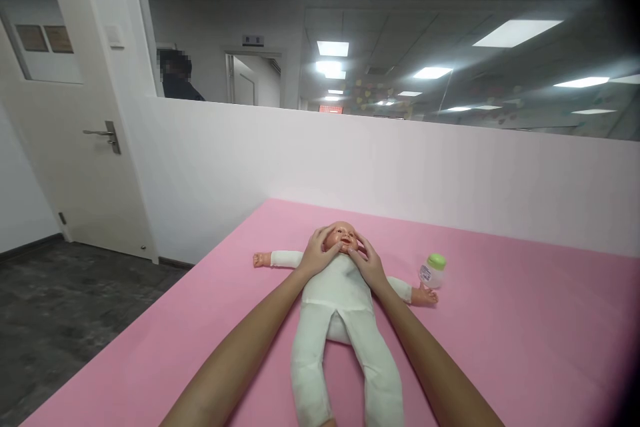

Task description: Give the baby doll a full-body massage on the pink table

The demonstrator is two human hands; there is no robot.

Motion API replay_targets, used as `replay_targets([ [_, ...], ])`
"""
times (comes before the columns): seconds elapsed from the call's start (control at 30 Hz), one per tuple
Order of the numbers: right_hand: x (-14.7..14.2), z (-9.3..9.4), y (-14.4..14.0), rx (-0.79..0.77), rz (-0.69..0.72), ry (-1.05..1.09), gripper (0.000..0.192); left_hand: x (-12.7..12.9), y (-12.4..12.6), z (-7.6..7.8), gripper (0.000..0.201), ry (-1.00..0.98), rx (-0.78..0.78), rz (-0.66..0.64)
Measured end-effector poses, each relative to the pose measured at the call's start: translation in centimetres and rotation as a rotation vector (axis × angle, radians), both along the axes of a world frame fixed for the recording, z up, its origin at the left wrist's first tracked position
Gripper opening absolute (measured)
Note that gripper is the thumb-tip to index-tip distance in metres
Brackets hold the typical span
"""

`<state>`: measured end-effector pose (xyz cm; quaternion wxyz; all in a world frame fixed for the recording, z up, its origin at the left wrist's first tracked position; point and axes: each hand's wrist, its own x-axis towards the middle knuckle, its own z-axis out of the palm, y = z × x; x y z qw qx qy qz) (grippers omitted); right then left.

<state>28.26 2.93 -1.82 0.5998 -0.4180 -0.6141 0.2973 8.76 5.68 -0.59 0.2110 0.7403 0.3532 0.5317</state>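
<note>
Both forearms reached forward over the pink mat (525,347), along either side of a baby doll (340,320) that lay on its back in a white bodysuit, legs toward the camera and arms spread wide. The left hand (316,255) cupped the doll's head from the left side, fingers spread open over the temple and thumb at the cheek. The right hand (367,263) lay flat against the other cheek, fingers open, fingertips near the chin. Neither hand gripped anything; both rested on the face, which suggested a stroking or massaging step with the thumbs. Any further stroke would call for light, even pressure from both sides so that the head stayed centred.

Just beside the doll's outstretched hand stood a small bottle with a green cap (433,271), upright and apart from both hands. Beyond the mat ran a low white partition (400,167), with a closed door (75,147) at the left and a person (176,80) behind the glass.
</note>
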Motion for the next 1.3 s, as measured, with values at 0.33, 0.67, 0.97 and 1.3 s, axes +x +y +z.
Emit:
replay_targets([
  [0.33, 0.2, -0.1, 0.4, 0.035, -0.018, -0.005, 0.071, 0.3, 0.5, 0.1, 0.063, 0.0, 0.009, -0.002],
  [0.67, 0.4, 0.2, 0.5, 0.051, -0.023, -0.031, 0.062, 0.4, 0.6, 0.4, 0.067, 0.026, 0.015, 0.009],
  [0.97, 0.4, 0.8, 0.2, 0.027, -0.019, -0.017, 0.064, 0.3, 0.7, 0.9, 0.055, 0.033, 0.001, -0.001],
  [1.3, 0.3, 0.9, 0.3, 0.022, -0.021, -0.006, 0.06, 0.4, 1.1, 0.6, 0.049, 0.055, 0.054, 0.017],
])
